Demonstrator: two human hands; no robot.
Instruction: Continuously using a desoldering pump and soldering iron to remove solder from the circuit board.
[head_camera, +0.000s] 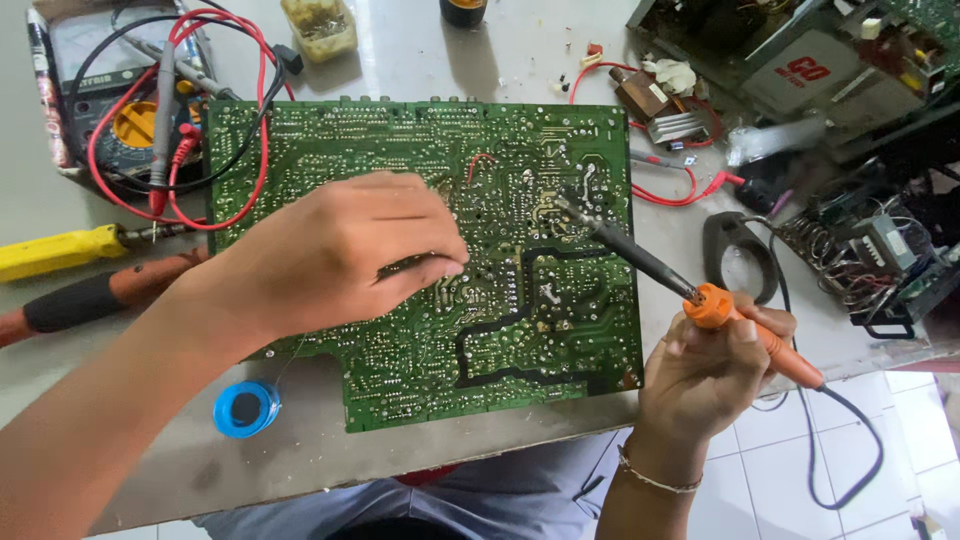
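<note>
The big green circuit board (440, 300) lies flat on the grey table (420, 450). The left hand (340, 250) rests on it, fingers pinched together. The right hand (715, 365) grips an orange soldering iron (690, 295), whose long tip slants up-left onto the board, nearer the right hand.

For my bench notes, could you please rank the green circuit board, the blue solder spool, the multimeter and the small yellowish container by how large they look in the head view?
1. green circuit board
2. multimeter, partly covered by leads
3-4. blue solder spool and small yellowish container: they look alike, and the container is cut by the frame, so I won't rank them.
</note>
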